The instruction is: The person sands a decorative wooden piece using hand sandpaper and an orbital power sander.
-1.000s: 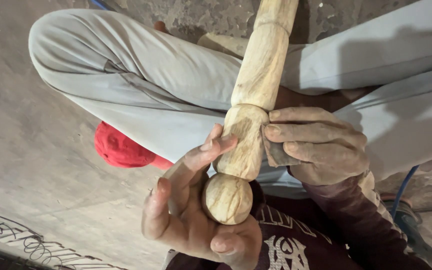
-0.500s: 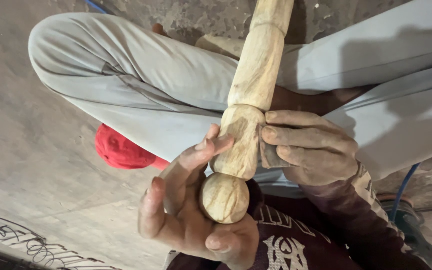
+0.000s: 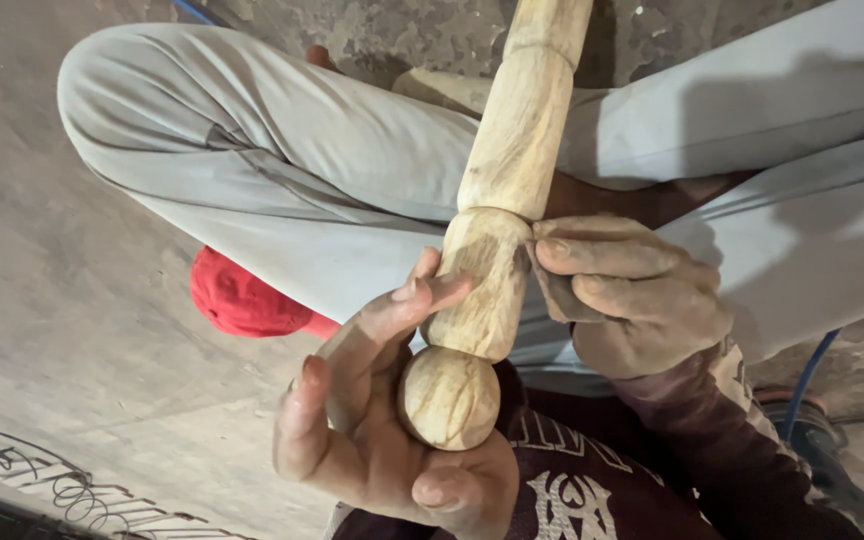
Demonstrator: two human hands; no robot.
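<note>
Wooden turned spindle (image 3: pixel 512 165) runs lengthwise away from me, ball end nearest. I see my left hand (image 3: pixel 382 420) cupping that ball, fingers loosely curled, while my right hand (image 3: pixel 632 295) pinches sandpaper (image 3: pixel 552 290) against the spindle's right flank just above it.

wood post (image 3: pixel 512 160) betw. hands, cap (image 3: pixel 237 295) left

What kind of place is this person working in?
Probably a rough woodworking spot at floor level. The person sits cross-legged on a bare concrete floor, the left hand cradling a turned wooden post while the right hand presses sandpaper to it.
</note>
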